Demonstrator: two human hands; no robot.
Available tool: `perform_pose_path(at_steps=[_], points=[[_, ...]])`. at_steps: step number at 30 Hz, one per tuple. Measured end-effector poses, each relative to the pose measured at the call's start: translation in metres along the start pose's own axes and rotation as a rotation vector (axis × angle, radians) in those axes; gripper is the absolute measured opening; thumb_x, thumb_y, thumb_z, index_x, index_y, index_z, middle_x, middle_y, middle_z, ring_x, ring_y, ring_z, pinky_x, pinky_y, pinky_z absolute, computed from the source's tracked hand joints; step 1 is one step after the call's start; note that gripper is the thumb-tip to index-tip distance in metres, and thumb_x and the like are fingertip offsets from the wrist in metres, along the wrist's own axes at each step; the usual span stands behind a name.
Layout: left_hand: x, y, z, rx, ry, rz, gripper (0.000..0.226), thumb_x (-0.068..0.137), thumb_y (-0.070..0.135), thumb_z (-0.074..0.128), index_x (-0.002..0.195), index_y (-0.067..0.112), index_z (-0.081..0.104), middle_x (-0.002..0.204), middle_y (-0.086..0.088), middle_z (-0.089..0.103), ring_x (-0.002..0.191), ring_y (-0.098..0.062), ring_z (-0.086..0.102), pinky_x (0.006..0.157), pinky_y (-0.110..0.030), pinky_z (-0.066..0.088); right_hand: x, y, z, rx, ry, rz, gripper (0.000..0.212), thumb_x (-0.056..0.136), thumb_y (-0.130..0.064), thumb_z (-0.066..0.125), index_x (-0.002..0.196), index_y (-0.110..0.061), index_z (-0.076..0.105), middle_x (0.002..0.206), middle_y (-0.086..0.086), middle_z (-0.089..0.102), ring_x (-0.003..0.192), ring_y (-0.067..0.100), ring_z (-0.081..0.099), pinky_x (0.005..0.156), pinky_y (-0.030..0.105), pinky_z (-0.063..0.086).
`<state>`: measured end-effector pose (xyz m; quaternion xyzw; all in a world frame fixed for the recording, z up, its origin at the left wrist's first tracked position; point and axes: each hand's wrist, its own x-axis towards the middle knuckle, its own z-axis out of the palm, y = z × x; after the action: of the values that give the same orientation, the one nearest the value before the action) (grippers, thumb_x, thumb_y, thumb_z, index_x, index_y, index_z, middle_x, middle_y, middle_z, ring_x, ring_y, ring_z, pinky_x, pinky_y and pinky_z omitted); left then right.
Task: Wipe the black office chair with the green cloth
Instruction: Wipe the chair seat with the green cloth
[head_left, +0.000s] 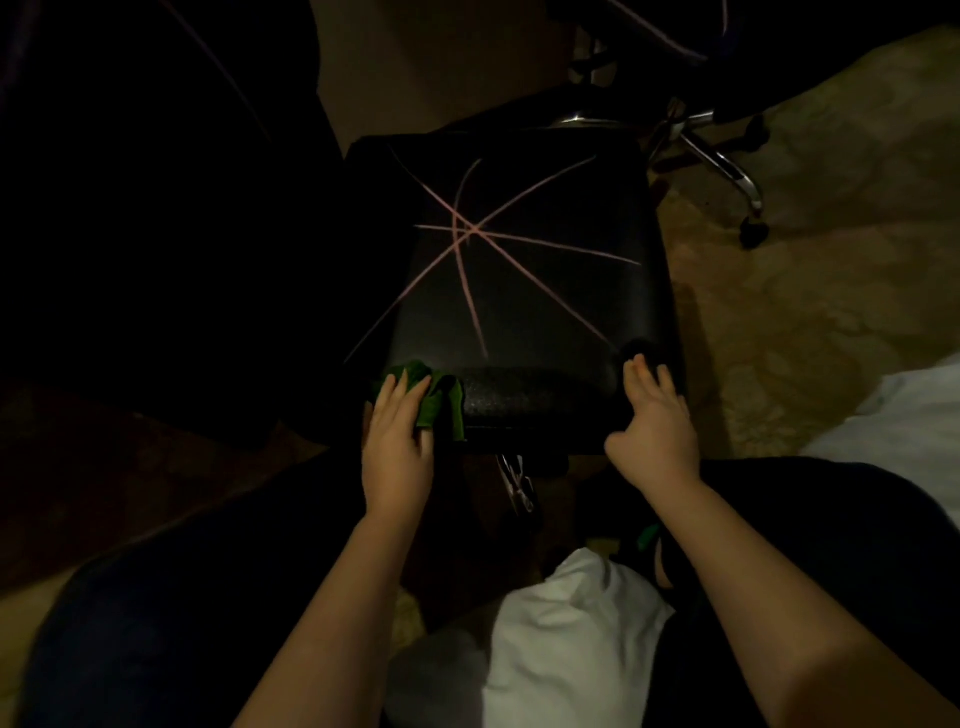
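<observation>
Green cloth is lying bunched on the near left corner of the black office chair, draping over the front edge of the seat. The left hand is pressing down on the cloth with its fingers straight and held close together, palm flat on the fabric. The right hand is resting on the near right corner of the seat, fingers extended forward over the edge and lying side by side, with the thumb sticking out to the left, apart from the front face of the seat. Both forearms are reaching forward from the bottom of the head view. Pink lines are crossing one another on the seat surface, meeting left of its centre and running out towards the edges. A chrome wheeled base of a second chair is standing beyond the seat's far right corner, on a pale patterned floor. White fabric is showing between the forearms, below the seat.
</observation>
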<state>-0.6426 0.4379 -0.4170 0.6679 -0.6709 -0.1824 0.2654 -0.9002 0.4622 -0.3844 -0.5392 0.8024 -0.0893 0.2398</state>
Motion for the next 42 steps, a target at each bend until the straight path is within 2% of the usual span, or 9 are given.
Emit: perform_pose_path(at_steps=[7,16,21,23,27,30,34,39,42], points=[[0.001,0.028,0.018,0.004,0.059,-0.053,0.056,0.086,-0.003,0.058,0.137,0.019,0.054,0.148,-0.003,0.046,0.145,-0.017,0.027,0.120,-0.033,0.002,-0.001,-0.001,-0.001,0.002,-0.012,0.011,0.092,0.079,-0.009,0.065,0.155,-0.016,0.014,0.162,-0.005,0.007,0.149,0.018,-0.001,0.122,0.041,0.010],[-0.011,0.107,0.064,-0.075,-0.122,0.122,0.063,0.084,-0.004,0.058,0.141,0.021,0.050,0.154,-0.004,0.037,0.147,-0.018,0.023,0.117,-0.029,-0.002,-0.002,0.003,-0.004,0.046,-0.034,0.000,0.092,0.078,-0.009,0.064,0.155,-0.018,0.015,0.162,-0.009,0.007,0.149,0.015,-0.001,0.121,0.040,0.015],[-0.013,0.131,0.081,-0.070,-0.234,0.207,0.072,0.085,-0.004,0.055,0.149,0.024,0.036,0.158,-0.004,0.030,0.149,-0.016,0.016,0.115,-0.024,-0.008,0.000,0.008,-0.005,0.115,-0.022,-0.022,0.085,0.081,-0.009,0.061,0.154,-0.018,0.017,0.162,-0.009,0.010,0.149,0.013,0.000,0.121,0.040,0.017],[-0.010,0.133,0.081,-0.124,-0.254,0.186,0.082,0.084,-0.005,0.057,0.153,0.028,0.025,0.157,-0.006,0.033,0.147,-0.017,0.020,0.116,-0.023,0.000,0.000,0.008,-0.007,0.182,0.002,-0.024,0.084,0.082,-0.008,0.061,0.154,-0.021,0.019,0.161,-0.008,0.015,0.149,0.013,0.004,0.120,0.038,0.018],[-0.004,0.128,0.063,-0.398,-0.362,0.092,0.102,0.084,0.004,0.064,0.152,0.042,-0.001,0.155,0.005,0.035,0.139,-0.012,0.037,0.110,-0.029,0.037,-0.003,-0.001,-0.012,0.358,0.166,-0.070,0.075,0.086,-0.004,0.057,0.151,-0.029,0.027,0.158,-0.008,0.025,0.144,0.014,0.025,0.115,0.033,0.029],[-0.001,0.121,0.043,-0.536,-0.390,0.126,0.098,0.083,0.007,0.065,0.153,0.040,0.006,0.158,0.010,0.026,0.144,-0.006,0.027,0.113,-0.029,0.033,-0.007,-0.014,-0.012,0.378,0.266,-0.260,0.058,0.092,-0.010,0.049,0.147,-0.024,0.037,0.155,-0.006,0.031,0.141,0.011,0.031,0.111,0.029,0.032],[0.007,0.090,0.017,-0.364,-0.298,0.180,0.076,0.083,0.005,0.060,0.151,0.023,0.032,0.156,0.011,0.025,0.146,-0.004,0.019,0.120,-0.034,0.023,-0.003,-0.030,0.002,0.210,0.142,-0.382,0.051,0.100,-0.029,0.043,0.149,-0.023,0.033,0.159,-0.005,0.024,0.146,0.012,0.018,0.115,0.033,0.023],[0.006,0.033,-0.010,0.016,-0.185,0.091,0.067,0.090,0.007,0.060,0.150,0.015,0.034,0.159,-0.001,0.026,0.144,-0.005,0.012,0.120,-0.030,0.013,0.002,-0.049,0.032,-0.018,0.108,-0.425,0.056,0.100,-0.034,0.041,0.152,-0.019,0.025,0.159,-0.003,0.022,0.148,0.014,0.012,0.120,0.030,0.001],[0.002,0.012,-0.015,0.104,-0.175,0.036,0.065,0.093,0.013,0.060,0.151,0.016,0.033,0.160,0.000,0.024,0.148,-0.010,0.012,0.122,-0.033,0.011,0.005,-0.061,0.039,-0.031,0.103,-0.460,0.057,0.100,-0.033,0.042,0.152,-0.020,0.025,0.159,-0.003,0.023,0.148,0.015,0.014,0.118,0.028,-0.001]])
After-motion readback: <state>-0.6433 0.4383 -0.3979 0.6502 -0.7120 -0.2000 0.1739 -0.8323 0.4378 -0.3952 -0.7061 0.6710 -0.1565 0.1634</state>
